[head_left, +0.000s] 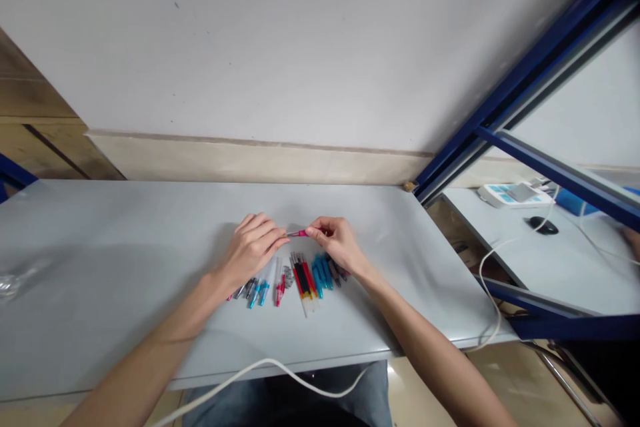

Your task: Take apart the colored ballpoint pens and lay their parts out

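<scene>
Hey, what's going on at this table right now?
A person at a grey table holds a small pink pen part between both hands: the left hand pinches one end, the right hand the other. Just below the hands lies a row of pen pieces in blue, red, black and clear plastic. A white cable runs along the table's near edge.

The desk (125, 240) lies bare to the left and behind the hands, open as far as the wall (300, 47). A row of pens (295, 277) crowds the middle, just under both hands. To the right, a blue frame (525, 87) slants across, closing that side. A white cable (280, 370) hangs along the desk's near edge.
</scene>
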{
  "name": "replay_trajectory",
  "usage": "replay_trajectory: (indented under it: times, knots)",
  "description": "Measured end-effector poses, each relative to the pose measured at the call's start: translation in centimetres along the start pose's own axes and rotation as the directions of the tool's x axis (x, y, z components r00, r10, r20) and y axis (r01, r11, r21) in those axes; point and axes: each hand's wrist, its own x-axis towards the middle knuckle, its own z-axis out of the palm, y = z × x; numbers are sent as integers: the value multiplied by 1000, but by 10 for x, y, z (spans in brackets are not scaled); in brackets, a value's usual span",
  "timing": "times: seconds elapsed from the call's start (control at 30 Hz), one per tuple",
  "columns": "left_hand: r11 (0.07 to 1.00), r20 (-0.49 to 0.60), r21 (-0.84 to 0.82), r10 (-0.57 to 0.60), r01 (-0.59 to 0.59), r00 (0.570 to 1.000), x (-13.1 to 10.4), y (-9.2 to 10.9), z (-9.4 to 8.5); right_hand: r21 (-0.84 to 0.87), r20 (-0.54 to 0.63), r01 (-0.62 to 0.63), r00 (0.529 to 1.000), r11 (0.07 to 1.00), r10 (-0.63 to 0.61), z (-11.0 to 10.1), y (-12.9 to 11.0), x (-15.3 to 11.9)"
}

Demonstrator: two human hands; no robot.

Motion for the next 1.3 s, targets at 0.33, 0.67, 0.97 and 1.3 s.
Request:
replay_trajectory:
  times: [0.33,0.67,0.97,1.3]
  knots:
    - [892,260,54,-446,449,856,-16,-33,-23,-513,-113,77,981,855,-156,-14,34,18]
    - [831,383,246,-556,499,738,-72,16,-44,-610,260,240,961,755,-96,0,-6,-11]
    - [886,293,324,-428,332,855,-59,9,-35,-757,331,252,943,603,21,9,-16,-14]
    - [945,21,133,-303,297,953,3,16,-33,-644,192,161,980,748,-45,22,-15,2]
